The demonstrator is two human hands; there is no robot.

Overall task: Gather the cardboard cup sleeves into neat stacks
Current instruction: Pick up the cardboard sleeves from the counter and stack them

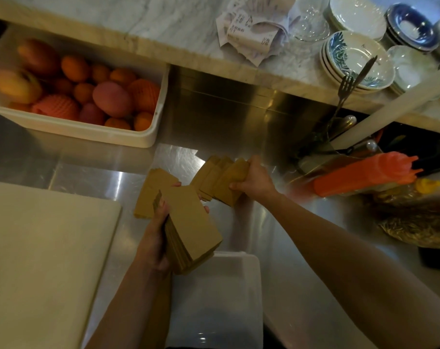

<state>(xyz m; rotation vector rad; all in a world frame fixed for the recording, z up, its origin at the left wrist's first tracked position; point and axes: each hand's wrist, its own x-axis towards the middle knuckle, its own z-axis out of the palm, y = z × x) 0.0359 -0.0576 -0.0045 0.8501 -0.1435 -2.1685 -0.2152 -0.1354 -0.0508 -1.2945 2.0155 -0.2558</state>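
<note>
- Left fingers (163,212) curl round squared stack (191,222), held just above clear bin (239,285).
- Right fingers (237,185) grip fanned sleeves (224,180) on tabletop (93,172), beyond bin.
- Step: gathering. Next, I judge: square the fan, merge stacks.

worktop: we've got a steel counter (88,170) w/ glare streaks
back: marble ledge (163,26) above it
light: dim, warm-ish

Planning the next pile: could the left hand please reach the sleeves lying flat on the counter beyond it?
Probably yes for reach: the flat pile lies just past the left hand, nothing between. But its grip holds a stack.
</note>
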